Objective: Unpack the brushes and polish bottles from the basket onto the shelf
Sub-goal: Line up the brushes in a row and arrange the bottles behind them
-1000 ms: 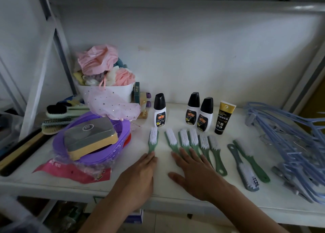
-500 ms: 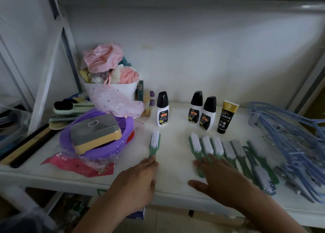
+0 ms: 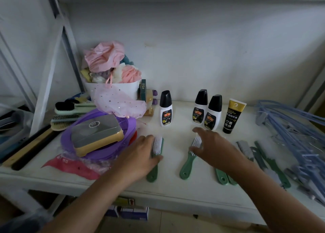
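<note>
L hand (image 3: 139, 156) round green brush (image 3: 158, 145)

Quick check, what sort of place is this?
Probably a household storage rack: polish bottles stand by the wall, green brushes lie in front, blue clothes hangers piled at right.
</note>
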`<move>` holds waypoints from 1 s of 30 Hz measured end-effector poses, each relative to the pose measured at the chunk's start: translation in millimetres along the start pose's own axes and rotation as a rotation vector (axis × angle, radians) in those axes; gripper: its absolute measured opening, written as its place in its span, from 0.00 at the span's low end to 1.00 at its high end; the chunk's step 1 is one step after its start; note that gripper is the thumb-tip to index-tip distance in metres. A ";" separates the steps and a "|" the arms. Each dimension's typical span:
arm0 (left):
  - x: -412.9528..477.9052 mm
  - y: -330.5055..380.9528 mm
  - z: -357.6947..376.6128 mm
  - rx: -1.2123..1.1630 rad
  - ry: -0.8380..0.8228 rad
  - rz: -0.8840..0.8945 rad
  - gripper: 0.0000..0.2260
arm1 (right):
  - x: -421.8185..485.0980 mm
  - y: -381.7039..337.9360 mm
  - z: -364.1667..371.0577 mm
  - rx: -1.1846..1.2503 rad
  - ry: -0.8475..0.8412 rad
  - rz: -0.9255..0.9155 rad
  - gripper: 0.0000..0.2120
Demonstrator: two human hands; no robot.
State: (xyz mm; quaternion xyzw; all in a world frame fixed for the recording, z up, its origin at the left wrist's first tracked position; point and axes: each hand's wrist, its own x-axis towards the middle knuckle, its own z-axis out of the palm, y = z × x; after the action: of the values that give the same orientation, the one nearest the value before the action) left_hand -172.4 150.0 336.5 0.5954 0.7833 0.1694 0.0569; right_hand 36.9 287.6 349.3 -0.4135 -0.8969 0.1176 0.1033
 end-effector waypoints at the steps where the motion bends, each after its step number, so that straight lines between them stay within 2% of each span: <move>1: 10.6 -5.6 0.5 -0.045 -0.042 -0.035 0.28 | 3.2 0.5 5.2 -0.033 -0.036 0.007 0.32; 4: 33.8 -18.2 4.7 -0.087 -0.149 -0.050 0.37 | 9.8 1.4 16.6 -0.088 -0.093 -0.019 0.35; 7: 46.2 -21.4 7.0 -0.206 -0.229 -0.063 0.40 | 16.6 3.3 17.5 -0.032 -0.113 -0.072 0.33; 11: 49.9 -24.0 10.1 -0.310 -0.204 -0.059 0.38 | 21.1 1.9 13.2 0.077 -0.179 -0.128 0.32; 18: 50.4 -20.5 14.8 -0.359 -0.169 -0.049 0.35 | 27.4 7.0 -0.4 0.090 -0.323 -0.156 0.39; 22: 49.2 -18.7 16.0 -0.381 -0.152 -0.058 0.35 | 28.8 1.9 9.4 0.191 -0.245 -0.155 0.37; 30: 48.7 -14.9 17.6 -0.405 -0.143 -0.071 0.36 | 34.4 -17.1 25.1 0.169 -0.201 -0.202 0.35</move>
State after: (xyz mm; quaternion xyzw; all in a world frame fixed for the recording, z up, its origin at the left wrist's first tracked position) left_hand -194.7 196.4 320.5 0.5543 0.7477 0.2785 0.2369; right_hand -4.4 300.0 333.5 -0.2974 -0.9266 0.2226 0.0587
